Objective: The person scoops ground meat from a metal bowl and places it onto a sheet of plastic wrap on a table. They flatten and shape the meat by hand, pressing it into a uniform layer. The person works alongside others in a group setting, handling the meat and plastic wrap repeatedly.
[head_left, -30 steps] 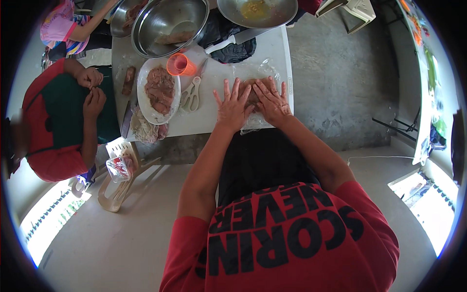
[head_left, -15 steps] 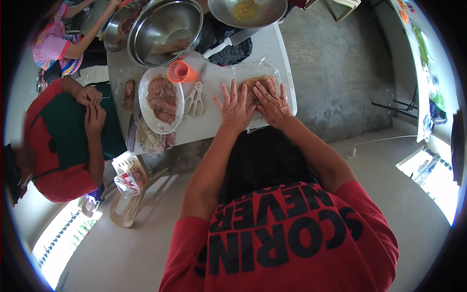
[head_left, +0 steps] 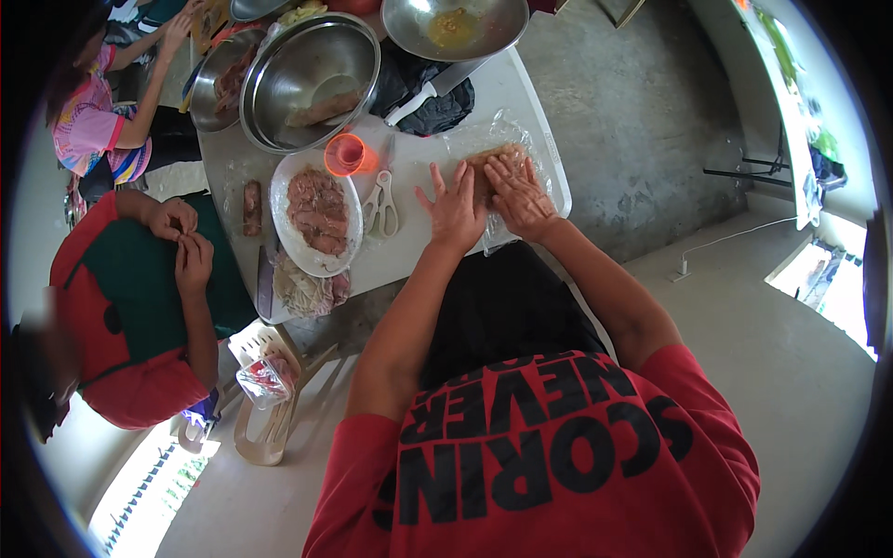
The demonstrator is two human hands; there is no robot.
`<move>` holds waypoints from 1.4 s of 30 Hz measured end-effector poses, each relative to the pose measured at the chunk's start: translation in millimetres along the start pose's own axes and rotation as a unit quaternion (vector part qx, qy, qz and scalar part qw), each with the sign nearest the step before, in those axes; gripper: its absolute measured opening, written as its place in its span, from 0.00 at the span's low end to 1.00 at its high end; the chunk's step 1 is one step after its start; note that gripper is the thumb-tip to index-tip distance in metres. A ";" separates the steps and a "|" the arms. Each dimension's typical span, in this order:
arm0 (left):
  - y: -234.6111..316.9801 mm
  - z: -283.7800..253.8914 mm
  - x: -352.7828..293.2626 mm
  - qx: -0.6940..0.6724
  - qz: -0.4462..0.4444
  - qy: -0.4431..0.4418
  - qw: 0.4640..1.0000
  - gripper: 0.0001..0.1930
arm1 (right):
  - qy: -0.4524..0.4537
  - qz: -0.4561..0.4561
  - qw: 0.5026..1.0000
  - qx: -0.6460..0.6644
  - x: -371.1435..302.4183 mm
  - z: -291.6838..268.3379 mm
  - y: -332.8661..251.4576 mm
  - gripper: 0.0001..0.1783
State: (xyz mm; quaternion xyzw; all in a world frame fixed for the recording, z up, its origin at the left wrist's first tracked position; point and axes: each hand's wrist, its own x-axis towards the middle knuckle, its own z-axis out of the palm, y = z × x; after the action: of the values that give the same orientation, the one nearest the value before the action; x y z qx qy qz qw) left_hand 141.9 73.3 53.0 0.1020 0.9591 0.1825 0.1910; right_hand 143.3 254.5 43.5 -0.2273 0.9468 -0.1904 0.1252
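A flattened slab of brownish ground meat (head_left: 482,186) lies on clear plastic wrap (head_left: 507,127) near the table's right end. My right hand (head_left: 523,197) rests flat on top of it, fingers stretched out. Against the slab's left side is my left hand (head_left: 457,214), its thumb and fingers spread and its outer fingers over the tabletop. Neither hand grasps anything. Left of my hands lie white-handled scissors (head_left: 382,206), beside a white oval plate (head_left: 279,221) of raw meat slices and an orange cup (head_left: 345,154).
A large steel bowl (head_left: 265,116) holds a meat roll. Behind my hands, a big knife (head_left: 437,90) lies on black plastic near a metal pan (head_left: 507,42). A co-worker's hands (head_left: 189,244) are at the left; another person is farther back. A plastic chair (head_left: 270,437) stands lower left.
My left hand has drawn its fingers in and shifted slightly right along the slab's side. My right hand's fingers have come closer together on the meat. The whole view has tilted slightly.
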 end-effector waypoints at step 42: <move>22.0 12.6 -32.1 0.030 0.083 0.009 0.996 0.48 | 0.036 0.024 0.999 -0.008 -47.5 -16.9 13.0 0.38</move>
State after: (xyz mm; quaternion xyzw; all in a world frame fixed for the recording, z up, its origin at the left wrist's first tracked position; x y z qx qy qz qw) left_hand 178.8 88.8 61.3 0.1856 0.9539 0.1698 0.1637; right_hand 173.9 293.0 60.4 -0.1983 0.9574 -0.1882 0.0934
